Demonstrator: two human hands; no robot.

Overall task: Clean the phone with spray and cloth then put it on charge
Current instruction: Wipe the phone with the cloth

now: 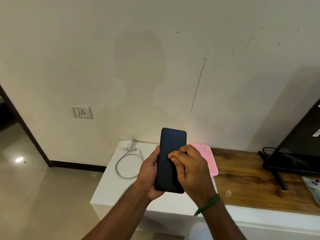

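In the head view, the left hand [150, 172] is wrapped around the lower left edge of a dark phone [170, 160], holding it upright with its blank screen facing the camera above the white cabinet top [107, 184], while the right hand [190, 168], a green band [207, 204] at its wrist, has its fingers bunched together and pinches a small orange scrap, hard to identify, against the middle of the screen. On the far left of the cabinet sit a white charger [127, 146], whose faint print is too small to read, and its looped cable [124, 166], below a wall socket [81, 111]; a pink basket [210, 159] lies just behind the right hand, and at the right a dark screen [297, 146] with an unreadable label stands on the wooden top [245, 179].
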